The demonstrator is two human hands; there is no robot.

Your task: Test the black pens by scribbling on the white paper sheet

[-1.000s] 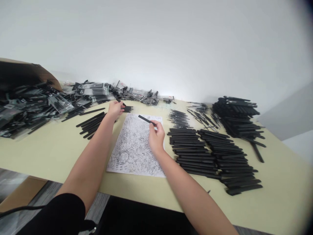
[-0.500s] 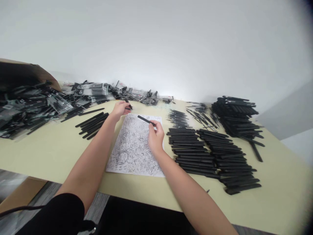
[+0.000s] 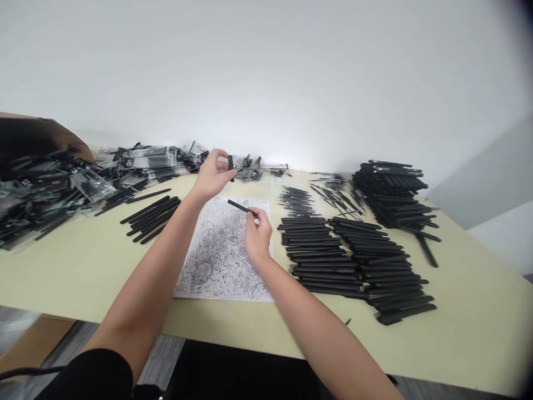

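My right hand (image 3: 258,236) is closed around the lower end of a black pen (image 3: 238,206), which points up and left over a scribbled sheet of paper (image 3: 227,250). Higher up, beyond the far edge of the sheet, my left hand (image 3: 213,173) pinches a short black piece (image 3: 231,165) upright between thumb and fingers; it looks like a pen cap. The two hands are apart. Left of the paper, several black pens (image 3: 150,218) lie side by side.
Rows of black pens (image 3: 318,255) lie to the right, with thin refills (image 3: 297,201) behind them and a higher pen stack (image 3: 389,189) at the far right. Clear packets (image 3: 145,158) spread along the back left beside a cardboard box (image 3: 62,130).
My left hand has risen and moved right, turning the short black piece upright. My right hand keeps the pen nearly where it was. The whole view has shifted slightly.
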